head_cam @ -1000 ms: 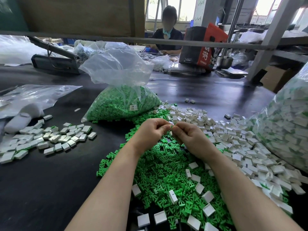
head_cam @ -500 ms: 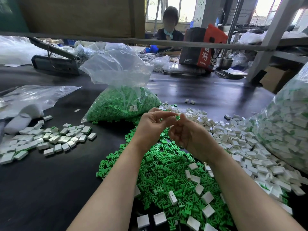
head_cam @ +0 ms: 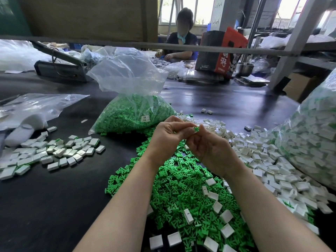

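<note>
Glossy white rectangular caps (head_cam: 226, 216) lie scattered over a heap of matte green T-shaped plastic pieces (head_cam: 181, 179) on the smooth black table (head_cam: 54, 206). Above the heap the left hand (head_cam: 168, 138) and right hand (head_cam: 211, 150) meet, fingers curled, their tips pinching one small green piece (head_cam: 196, 129) between them. Beyond slumps a crinkled clear bag (head_cam: 131, 77) of the same green parts.

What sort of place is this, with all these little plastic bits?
Probably a small factory's hand-assembly bench: loose heaps of identical green pieces and white cases, a bulk bag of more green ones, and another worker seated across the table.
</note>
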Tool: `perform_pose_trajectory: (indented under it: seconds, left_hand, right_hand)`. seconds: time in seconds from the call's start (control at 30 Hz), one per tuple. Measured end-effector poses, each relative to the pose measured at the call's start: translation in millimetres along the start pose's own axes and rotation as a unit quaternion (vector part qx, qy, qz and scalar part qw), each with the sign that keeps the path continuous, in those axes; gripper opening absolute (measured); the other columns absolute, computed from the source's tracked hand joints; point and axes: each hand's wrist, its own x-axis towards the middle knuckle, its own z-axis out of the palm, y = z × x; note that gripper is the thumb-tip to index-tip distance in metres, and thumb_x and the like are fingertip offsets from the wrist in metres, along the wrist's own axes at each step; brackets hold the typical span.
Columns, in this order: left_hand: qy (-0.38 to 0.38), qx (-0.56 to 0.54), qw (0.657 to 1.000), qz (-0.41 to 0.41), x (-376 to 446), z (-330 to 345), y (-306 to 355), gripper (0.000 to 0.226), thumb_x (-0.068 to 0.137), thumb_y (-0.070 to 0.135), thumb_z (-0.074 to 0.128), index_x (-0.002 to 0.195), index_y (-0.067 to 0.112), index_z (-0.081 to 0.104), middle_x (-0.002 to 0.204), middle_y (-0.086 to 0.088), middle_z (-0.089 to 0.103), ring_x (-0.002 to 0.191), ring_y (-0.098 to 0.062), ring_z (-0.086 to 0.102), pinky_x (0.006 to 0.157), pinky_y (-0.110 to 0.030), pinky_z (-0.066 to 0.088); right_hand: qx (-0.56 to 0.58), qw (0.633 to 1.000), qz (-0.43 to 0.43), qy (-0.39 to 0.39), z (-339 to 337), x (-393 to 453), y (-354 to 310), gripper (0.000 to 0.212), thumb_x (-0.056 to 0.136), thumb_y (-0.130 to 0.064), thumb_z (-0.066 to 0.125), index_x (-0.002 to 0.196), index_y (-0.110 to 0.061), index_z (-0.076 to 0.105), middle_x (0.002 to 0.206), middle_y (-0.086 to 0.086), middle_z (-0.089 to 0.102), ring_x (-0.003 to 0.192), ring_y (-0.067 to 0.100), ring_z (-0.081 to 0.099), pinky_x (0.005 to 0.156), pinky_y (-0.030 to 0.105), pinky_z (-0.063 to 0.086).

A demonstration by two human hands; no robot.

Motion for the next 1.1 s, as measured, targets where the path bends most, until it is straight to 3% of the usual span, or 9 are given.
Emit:
perform_pose_trajectory:
  seconds: [0.1, 0.5, 0.67, 0.77, 0.83, 0.93, 1.1]
  left_hand:
    - [-0.007, 0.008, 1.0, 0.002, -1.3, -0.9, -0.3, 0.018, 0.084, 0.001, 0.069, 0.095, 0.014, 0.074, 0.088, 0.003, 0.055, 0.084, 0.001, 0.06, 0.083, -0.015, 0.049]
    - [-0.013, 0.008, 1.0, 0.001, -1.6, 0.3, -1.9, 0.016, 0.084, 0.001, 0.07, 0.091, 0.014, 0.075, 0.09, 0.0, 0.057, 0.084, -0.003, 0.061, 0.081, -0.016, 0.049]
    - [0.016, 0.032, 0.999, 0.005, -0.4, -0.8, -2.9, 0.015, 0.085, 0.002, 0.069, 0.092, 0.014, 0.075, 0.094, -0.001, 0.059, 0.089, -0.007, 0.063, 0.088, -0.022, 0.052]
    - [0.025, 0.065, 0.998, 0.006, -0.2, -4.8, -5.3, 0.011, 0.086, 0.003, 0.069, 0.094, 0.009, 0.074, 0.092, -0.003, 0.065, 0.076, -0.001, 0.061, 0.077, -0.02, 0.051]
    - [0.017, 0.061, 0.998, -0.002, -0.2, -6.2, -6.3, 0.01, 0.088, 0.003, 0.067, 0.095, 0.009, 0.072, 0.085, -0.007, 0.069, 0.073, -0.007, 0.064, 0.075, -0.028, 0.056]
    - [0.024, 0.044, 0.999, -0.011, -0.1, -5.3, -7.1, 0.012, 0.089, 0.003, 0.066, 0.092, 0.013, 0.071, 0.084, -0.017, 0.071, 0.077, -0.024, 0.07, 0.081, -0.037, 0.059]
    - [0.045, 0.001, 0.999, -0.012, 0.3, -4.0, -6.8, 0.015, 0.088, 0.004, 0.067, 0.094, 0.016, 0.072, 0.085, -0.01, 0.074, 0.076, -0.02, 0.071, 0.074, -0.026, 0.058]
  right_hand:
    - [-0.011, 1.0, 0.001, 0.008, 0.2, -0.9, -0.1, 0.032, 0.085, -0.034, 0.061, 0.104, -0.009, 0.069, 0.077, 0.0, 0.061, 0.068, 0.008, 0.059, 0.065, 0.017, 0.054]
    - [-0.005, 1.0, 0.003, 0.012, -0.2, -4.6, -1.6, 0.029, 0.093, -0.027, 0.049, 0.104, -0.006, 0.065, 0.076, 0.003, 0.06, 0.067, 0.01, 0.06, 0.062, 0.017, 0.054]
    - [-0.156, 0.987, 0.0, 0.047, 3.9, -1.7, -3.9, 0.038, 0.092, -0.039, 0.048, 0.11, -0.007, 0.057, 0.071, 0.004, 0.059, 0.061, 0.012, 0.05, 0.052, 0.019, 0.038]
    - [-0.226, 0.968, -0.059, 0.097, 3.6, -1.6, -8.3, 0.018, 0.09, -0.026, 0.058, 0.1, -0.011, 0.058, 0.068, 0.003, 0.061, 0.058, 0.013, 0.046, 0.049, 0.02, 0.034]
    - [-0.243, 0.957, -0.098, 0.125, 3.9, -1.3, -10.2, 0.006, 0.094, -0.011, 0.058, 0.098, -0.008, 0.061, 0.067, 0.005, 0.064, 0.057, 0.013, 0.049, 0.051, 0.02, 0.037]
    - [-0.263, 0.946, -0.122, 0.148, 6.5, 0.0, -9.4, 0.009, 0.096, 0.0, 0.054, 0.094, -0.005, 0.061, 0.068, 0.01, 0.067, 0.056, 0.014, 0.053, 0.049, 0.02, 0.04]
    - [-0.234, 0.946, -0.143, 0.174, 8.9, -0.8, -14.0, 0.01, 0.094, 0.0, 0.055, 0.089, -0.006, 0.061, 0.071, 0.01, 0.07, 0.062, 0.017, 0.057, 0.054, 0.022, 0.044]
